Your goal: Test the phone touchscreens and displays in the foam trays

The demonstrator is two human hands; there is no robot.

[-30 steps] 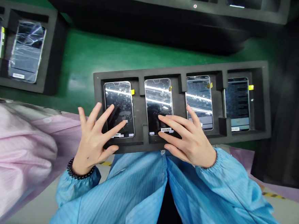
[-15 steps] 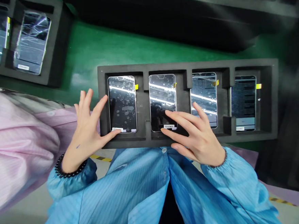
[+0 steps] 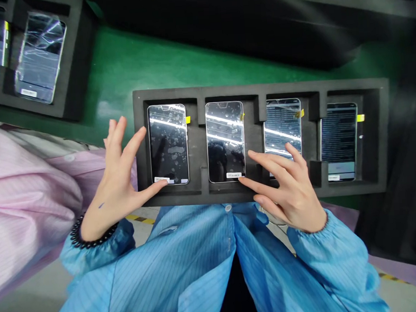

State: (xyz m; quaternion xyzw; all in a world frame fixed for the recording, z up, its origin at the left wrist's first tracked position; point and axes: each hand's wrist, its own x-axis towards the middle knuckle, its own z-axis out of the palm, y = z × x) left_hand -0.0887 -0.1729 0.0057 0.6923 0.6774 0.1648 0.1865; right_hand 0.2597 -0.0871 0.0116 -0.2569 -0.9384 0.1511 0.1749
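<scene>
Holds left hand (image 3: 120, 174) wide and empty, with thumb over the bottom edge of leftmost phone (image 3: 169, 147); holds right hand (image 3: 284, 186) loosely splayed, by the lower right corner of second phone (image 3: 225, 143). Has both left in their slots (image 3: 194, 145), with gaps rightward, inside the tray (image 3: 387, 138).

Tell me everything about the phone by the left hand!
The phone lies face up in the leftmost compartment of the near foam-like tray. It has rounded corners, a pale rim and a dark, glossy front with bubbly patches. A white label is lower left, a yellow tab upper right. The left hand has its thumb over the bottom edge; touch is unclear.
</scene>
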